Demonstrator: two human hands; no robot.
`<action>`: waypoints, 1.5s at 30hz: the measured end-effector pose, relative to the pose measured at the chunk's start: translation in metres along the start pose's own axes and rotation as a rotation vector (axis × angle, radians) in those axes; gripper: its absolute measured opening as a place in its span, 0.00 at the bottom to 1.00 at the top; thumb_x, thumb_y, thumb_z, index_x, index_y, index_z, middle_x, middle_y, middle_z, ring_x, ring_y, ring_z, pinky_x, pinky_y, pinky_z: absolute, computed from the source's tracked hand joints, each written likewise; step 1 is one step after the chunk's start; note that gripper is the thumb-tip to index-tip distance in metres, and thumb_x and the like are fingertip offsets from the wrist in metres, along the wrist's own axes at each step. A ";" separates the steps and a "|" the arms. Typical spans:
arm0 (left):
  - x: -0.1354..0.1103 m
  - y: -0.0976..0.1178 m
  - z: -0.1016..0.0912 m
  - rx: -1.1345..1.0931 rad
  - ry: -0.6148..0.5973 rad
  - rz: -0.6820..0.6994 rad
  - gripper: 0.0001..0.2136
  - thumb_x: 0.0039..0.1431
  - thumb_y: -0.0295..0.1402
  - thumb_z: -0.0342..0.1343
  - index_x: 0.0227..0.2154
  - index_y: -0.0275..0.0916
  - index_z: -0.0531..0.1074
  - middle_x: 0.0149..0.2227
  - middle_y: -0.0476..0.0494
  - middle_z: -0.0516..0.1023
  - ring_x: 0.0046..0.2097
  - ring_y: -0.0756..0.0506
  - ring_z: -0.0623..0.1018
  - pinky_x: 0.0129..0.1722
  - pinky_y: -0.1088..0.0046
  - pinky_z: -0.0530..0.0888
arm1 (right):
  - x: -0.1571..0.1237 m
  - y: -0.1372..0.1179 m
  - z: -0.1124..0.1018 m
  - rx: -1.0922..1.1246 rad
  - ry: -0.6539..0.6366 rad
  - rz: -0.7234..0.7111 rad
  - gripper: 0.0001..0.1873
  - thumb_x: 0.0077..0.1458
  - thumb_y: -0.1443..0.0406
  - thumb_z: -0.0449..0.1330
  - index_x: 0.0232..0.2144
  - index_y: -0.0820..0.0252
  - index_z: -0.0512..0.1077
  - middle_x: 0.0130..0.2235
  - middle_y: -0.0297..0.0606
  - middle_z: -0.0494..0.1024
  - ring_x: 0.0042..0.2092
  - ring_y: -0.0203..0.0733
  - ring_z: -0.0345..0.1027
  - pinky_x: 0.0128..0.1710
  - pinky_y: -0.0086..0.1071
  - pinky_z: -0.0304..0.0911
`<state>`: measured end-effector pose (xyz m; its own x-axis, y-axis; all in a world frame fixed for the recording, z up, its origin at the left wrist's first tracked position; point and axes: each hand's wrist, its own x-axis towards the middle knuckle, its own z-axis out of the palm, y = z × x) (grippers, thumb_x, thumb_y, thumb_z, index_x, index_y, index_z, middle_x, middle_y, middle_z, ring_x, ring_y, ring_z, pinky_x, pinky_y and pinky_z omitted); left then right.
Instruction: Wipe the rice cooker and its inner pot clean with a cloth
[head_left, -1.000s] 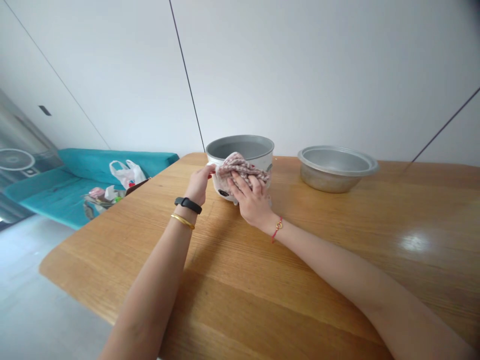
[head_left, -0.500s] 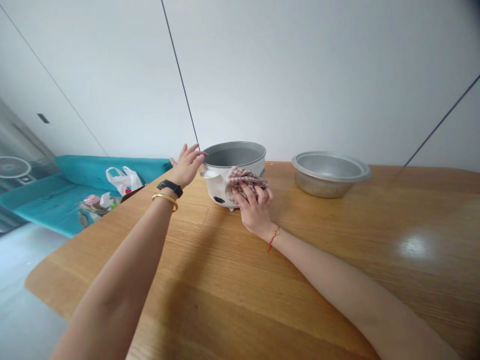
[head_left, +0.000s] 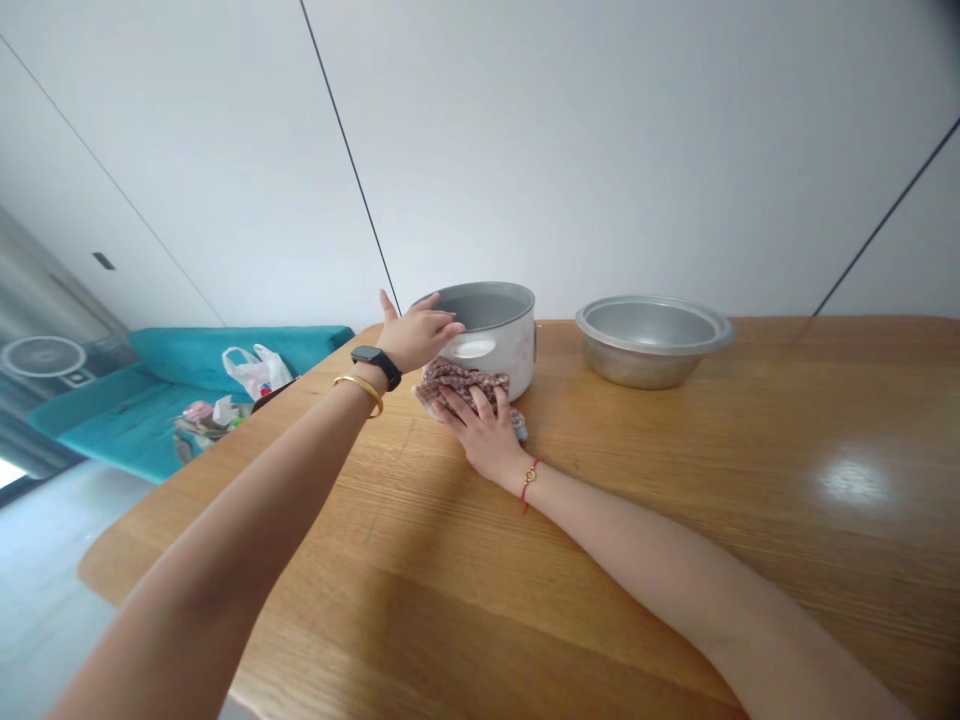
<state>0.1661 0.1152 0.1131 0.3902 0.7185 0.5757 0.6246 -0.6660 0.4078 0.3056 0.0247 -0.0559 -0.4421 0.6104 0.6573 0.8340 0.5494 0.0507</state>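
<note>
**A:** Right hand (head_left: 480, 430), doing what?

**B:** Flat on a crumpled pink-brown speckled cloth (head_left: 457, 385). Fingers spread, pressing down, holding on tight. Soft, bumpy cloth, all bunched up.

**A:** And the left hand (head_left: 416, 335)?

**B:** Up in the air and open, with nothing in it. Arm stretched far out, fingertips right by the side of a round white pot with a grey metal inside (head_left: 499, 340).

**A:** Pot where?

**B:** Upright on a light wooden table (head_left: 750, 560), just past the cloth. Smooth, shiny sides, with a flat white oval handle (head_left: 472, 347).

**A:** Anything on the wrists?

**B:** On the left, a black rubber wristband (head_left: 376, 366) and a thin gold bangle (head_left: 360, 392). On the right, a thin red string bracelet (head_left: 527, 483).

**A:** Farther out?

**B:** Off to the right, a wide, round silver metal bowl (head_left: 651, 340) on the table. Off to the left, past the table edge, a white plastic bag (head_left: 255, 370) on a teal padded bench (head_left: 202, 355).
</note>
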 end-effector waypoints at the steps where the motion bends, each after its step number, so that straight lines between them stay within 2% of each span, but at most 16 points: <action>1: 0.004 0.013 0.007 -0.038 -0.030 0.001 0.06 0.53 0.35 0.68 0.23 0.47 0.78 0.37 0.49 0.84 0.64 0.30 0.71 0.65 0.37 0.21 | 0.001 0.001 -0.001 -0.006 0.014 0.012 0.33 0.66 0.70 0.48 0.70 0.42 0.59 0.72 0.30 0.57 0.66 0.58 0.50 0.65 0.65 0.45; 5: 0.017 0.069 0.034 -0.269 -0.116 -0.044 0.12 0.51 0.40 0.71 0.20 0.43 0.76 0.33 0.46 0.82 0.64 0.29 0.70 0.67 0.34 0.29 | 0.003 0.007 -0.001 -0.051 0.085 -0.037 0.30 0.68 0.68 0.49 0.69 0.40 0.61 0.70 0.30 0.62 0.66 0.55 0.51 0.67 0.61 0.46; 8: 0.024 0.099 0.035 -0.038 -0.308 0.011 0.19 0.67 0.51 0.52 0.33 0.45 0.81 0.48 0.45 0.82 0.69 0.32 0.62 0.66 0.34 0.30 | 0.004 0.012 0.003 -0.079 0.191 -0.150 0.27 0.69 0.65 0.51 0.67 0.37 0.64 0.67 0.27 0.68 0.66 0.52 0.51 0.68 0.57 0.44; 10: 0.030 0.100 0.024 0.202 -0.374 0.014 0.30 0.71 0.54 0.35 0.42 0.47 0.82 0.58 0.46 0.78 0.70 0.32 0.60 0.66 0.33 0.29 | 0.004 0.015 0.005 -0.090 0.261 -0.201 0.26 0.69 0.63 0.52 0.66 0.36 0.64 0.67 0.26 0.68 0.67 0.52 0.50 0.69 0.57 0.42; 13: 0.036 0.070 -0.002 0.370 -0.214 -0.144 0.38 0.71 0.55 0.24 0.42 0.47 0.82 0.61 0.43 0.75 0.67 0.30 0.64 0.65 0.32 0.32 | 0.004 0.021 0.005 -0.110 0.307 -0.228 0.27 0.69 0.63 0.53 0.66 0.35 0.64 0.69 0.24 0.65 0.67 0.51 0.48 0.70 0.59 0.36; 15: 0.034 0.039 -0.018 0.401 -0.189 -0.253 0.38 0.70 0.56 0.25 0.39 0.48 0.84 0.61 0.42 0.76 0.67 0.29 0.64 0.66 0.31 0.35 | 0.005 0.027 0.003 -0.122 0.307 -0.206 0.27 0.69 0.63 0.52 0.67 0.34 0.63 0.70 0.22 0.63 0.67 0.51 0.48 0.70 0.60 0.32; 18: 0.022 -0.001 -0.030 0.446 -0.245 -0.283 0.33 0.69 0.56 0.32 0.39 0.50 0.84 0.66 0.45 0.70 0.71 0.26 0.55 0.65 0.29 0.35 | 0.007 0.035 0.003 -0.118 0.302 -0.150 0.29 0.69 0.65 0.51 0.68 0.33 0.61 0.69 0.21 0.63 0.66 0.52 0.47 0.70 0.61 0.28; 20: 0.012 -0.014 -0.029 0.448 -0.243 -0.254 0.28 0.68 0.54 0.37 0.45 0.51 0.82 0.69 0.47 0.64 0.72 0.26 0.51 0.64 0.28 0.33 | 0.007 0.041 0.005 -0.121 0.302 -0.130 0.30 0.68 0.65 0.51 0.68 0.32 0.61 0.69 0.21 0.64 0.66 0.52 0.46 0.69 0.62 0.26; 22: 0.005 -0.016 -0.026 0.439 -0.233 -0.213 0.25 0.69 0.53 0.40 0.47 0.51 0.81 0.70 0.46 0.64 0.72 0.27 0.51 0.63 0.27 0.31 | 0.006 0.048 0.006 -0.126 0.290 -0.102 0.30 0.69 0.65 0.51 0.68 0.32 0.61 0.68 0.21 0.65 0.66 0.53 0.47 0.69 0.62 0.26; 24: 0.004 -0.010 -0.023 0.435 -0.243 -0.156 0.24 0.69 0.52 0.41 0.43 0.49 0.82 0.65 0.43 0.70 0.70 0.28 0.56 0.63 0.26 0.31 | 0.005 0.053 0.005 -0.117 0.263 -0.066 0.30 0.69 0.65 0.50 0.68 0.31 0.59 0.68 0.22 0.66 0.64 0.53 0.48 0.69 0.63 0.28; 27: 0.005 0.006 -0.021 0.454 -0.275 -0.071 0.25 0.70 0.53 0.43 0.34 0.44 0.82 0.51 0.40 0.81 0.62 0.32 0.68 0.62 0.26 0.29 | 0.003 0.059 0.002 -0.104 0.244 -0.011 0.32 0.68 0.66 0.50 0.68 0.29 0.58 0.67 0.23 0.67 0.64 0.54 0.48 0.68 0.65 0.31; 30: 0.008 0.021 -0.018 0.497 -0.281 -0.049 0.28 0.70 0.53 0.43 0.26 0.41 0.79 0.40 0.41 0.83 0.54 0.36 0.74 0.62 0.27 0.31 | 0.003 0.060 -0.001 -0.119 0.263 0.018 0.32 0.67 0.66 0.51 0.68 0.30 0.59 0.67 0.25 0.67 0.64 0.56 0.46 0.68 0.66 0.31; 33: 0.009 0.035 -0.011 0.532 -0.281 -0.110 0.28 0.68 0.54 0.44 0.22 0.41 0.77 0.37 0.40 0.83 0.50 0.35 0.77 0.63 0.28 0.36 | 0.005 0.055 -0.002 -0.147 0.285 0.004 0.32 0.67 0.67 0.51 0.68 0.31 0.59 0.68 0.25 0.66 0.64 0.56 0.45 0.68 0.66 0.32; 37: 0.009 0.057 -0.004 0.549 -0.293 -0.254 0.30 0.66 0.57 0.43 0.24 0.42 0.79 0.34 0.37 0.83 0.49 0.30 0.78 0.61 0.25 0.42 | 0.010 0.039 -0.002 -0.163 0.273 -0.016 0.32 0.67 0.67 0.50 0.69 0.35 0.58 0.69 0.27 0.64 0.64 0.58 0.45 0.66 0.68 0.38; 42: 0.009 0.093 0.006 0.571 -0.378 -0.235 0.25 0.62 0.56 0.49 0.26 0.42 0.81 0.35 0.35 0.83 0.48 0.29 0.79 0.60 0.26 0.51 | 0.018 0.014 -0.003 -0.138 0.164 -0.220 0.28 0.69 0.67 0.47 0.68 0.44 0.64 0.67 0.33 0.67 0.65 0.53 0.51 0.64 0.59 0.50; 45: 0.015 0.107 0.016 0.542 -0.384 -0.219 0.24 0.61 0.56 0.51 0.27 0.43 0.81 0.35 0.36 0.83 0.48 0.30 0.79 0.61 0.27 0.52 | 0.017 0.007 0.000 -0.151 0.145 -0.349 0.25 0.70 0.67 0.47 0.63 0.47 0.69 0.64 0.33 0.72 0.64 0.48 0.55 0.65 0.53 0.52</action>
<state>0.2491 0.0576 0.1540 0.3660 0.9113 0.1888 0.9266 -0.3758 0.0176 0.3042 0.0393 -0.0439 -0.6652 0.3095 0.6795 0.6860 0.6126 0.3925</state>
